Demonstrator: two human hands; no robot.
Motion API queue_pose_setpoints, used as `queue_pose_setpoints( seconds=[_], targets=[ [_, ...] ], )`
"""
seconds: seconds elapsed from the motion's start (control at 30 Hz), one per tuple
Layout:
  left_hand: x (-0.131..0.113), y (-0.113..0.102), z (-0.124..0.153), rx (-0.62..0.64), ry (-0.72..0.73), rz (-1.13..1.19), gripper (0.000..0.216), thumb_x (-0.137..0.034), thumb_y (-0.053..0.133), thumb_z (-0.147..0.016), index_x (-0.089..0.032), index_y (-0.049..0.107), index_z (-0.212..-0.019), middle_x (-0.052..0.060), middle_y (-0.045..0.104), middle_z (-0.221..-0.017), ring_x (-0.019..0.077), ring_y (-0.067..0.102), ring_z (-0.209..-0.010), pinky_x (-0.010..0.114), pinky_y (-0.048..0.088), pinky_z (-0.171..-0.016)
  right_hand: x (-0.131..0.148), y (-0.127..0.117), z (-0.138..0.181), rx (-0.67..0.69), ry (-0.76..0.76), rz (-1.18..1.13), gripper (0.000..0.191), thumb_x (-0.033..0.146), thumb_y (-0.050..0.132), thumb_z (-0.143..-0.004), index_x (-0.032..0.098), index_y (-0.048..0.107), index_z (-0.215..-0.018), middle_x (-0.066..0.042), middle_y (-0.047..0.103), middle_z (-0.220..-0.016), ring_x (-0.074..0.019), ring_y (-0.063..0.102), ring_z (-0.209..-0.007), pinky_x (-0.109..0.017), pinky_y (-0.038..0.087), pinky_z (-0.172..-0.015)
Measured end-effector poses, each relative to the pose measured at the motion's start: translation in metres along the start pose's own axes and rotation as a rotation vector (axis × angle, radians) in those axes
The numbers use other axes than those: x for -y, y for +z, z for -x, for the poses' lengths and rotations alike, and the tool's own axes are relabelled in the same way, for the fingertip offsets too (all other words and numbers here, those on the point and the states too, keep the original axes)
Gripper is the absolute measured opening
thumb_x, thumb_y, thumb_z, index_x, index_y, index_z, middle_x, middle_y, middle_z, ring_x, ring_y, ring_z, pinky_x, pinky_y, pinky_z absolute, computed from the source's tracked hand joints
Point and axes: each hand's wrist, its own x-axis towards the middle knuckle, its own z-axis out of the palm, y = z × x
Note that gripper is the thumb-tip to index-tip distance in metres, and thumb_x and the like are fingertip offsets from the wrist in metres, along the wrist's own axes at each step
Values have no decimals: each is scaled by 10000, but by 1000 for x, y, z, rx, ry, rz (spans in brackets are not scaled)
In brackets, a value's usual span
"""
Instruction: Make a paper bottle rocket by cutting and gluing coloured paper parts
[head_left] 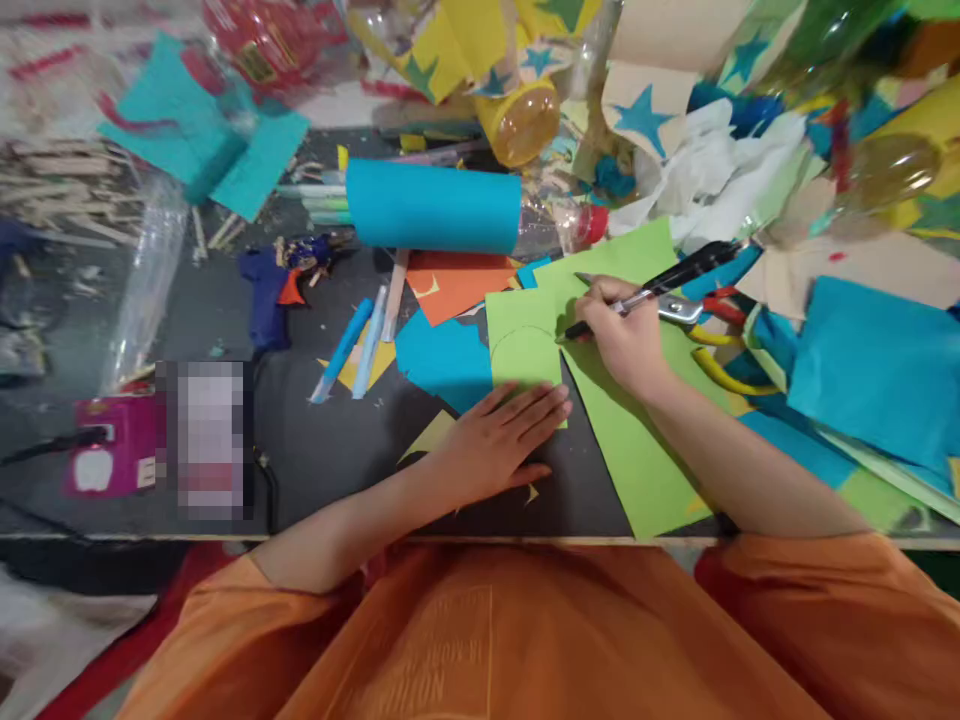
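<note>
My right hand (624, 335) is closed around a black pen (679, 270). The pen's tip is near the right edge of a small light-green paper piece (525, 315), which bears a thin curved line. My left hand (506, 435) lies flat, fingers spread, over the lower part of that piece. Beneath my right hand is a larger light-green sheet (637, 460). Scissors (679, 308) with red and yellow handles lie on it, partly hidden by that hand. Blue paper (442, 350) and orange paper (457, 280) are just left of the small piece.
A blue-wrapped bottle (435, 205) lies behind the papers. On the left are a blue glue gun (266, 295), glue sticks (343, 350), a purple box (112, 450) and a blurred-out rectangular object (210, 440). Bottles, crumpled tissue (697, 170) and blue paper (877, 370) crowd the back and right.
</note>
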Motion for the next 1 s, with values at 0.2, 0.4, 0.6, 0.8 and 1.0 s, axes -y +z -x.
queue_pose_setpoints(
  seconds=[0.2, 0.4, 0.6, 0.8, 1.0],
  targets=[
    [1, 1, 0, 54, -9, 25, 608, -488, 290, -1048, -135, 354, -1539, 79, 449, -1567, 210, 378, -1483, 393, 228, -1220, -1, 0, -1, 7, 12, 74, 328, 79, 503, -743, 234, 345, -501, 64, 368, -456, -94, 341, -466, -262, 299, -495],
    [2, 1, 0, 37, -9, 45, 606, -480, 328, -1042, -122, 370, -1529, 94, 455, -1562, 215, 378, -1484, 397, 234, -1221, 1, -2, -1, 52, -18, 85, 364, 33, 492, -734, 237, 304, -499, 61, 330, -469, -102, 320, -476, -280, 301, -519],
    [1, 2, -1, 40, -17, 55, 582, -449, 310, -1050, -123, 368, -1529, 97, 461, -1557, 212, 368, -1492, 400, 262, -1219, 0, -2, -1, 46, 13, 32, 374, 127, 540, -766, 240, 302, -501, 60, 334, -458, -94, 322, -455, -269, 308, -485],
    [4, -3, -4, -64, -27, 65, 434, -246, 355, -1050, -129, 473, -1451, 85, 571, -1474, 184, 506, -1398, 361, 390, -1165, 7, -1, 0, -57, 57, -45, 443, 621, 575, -853, 252, 495, -622, 51, 495, -467, -97, 417, -391, -261, 335, -420],
    [14, -10, -6, -352, -46, 82, 200, -217, 478, -1009, -137, 661, -995, 110, 752, -1177, 165, 755, -971, 254, 603, -799, 4, -1, 2, -26, -4, -31, 475, 716, 574, -838, 245, 606, -782, 33, 576, -533, -123, 498, -437, -285, 410, -454]
  ],
)
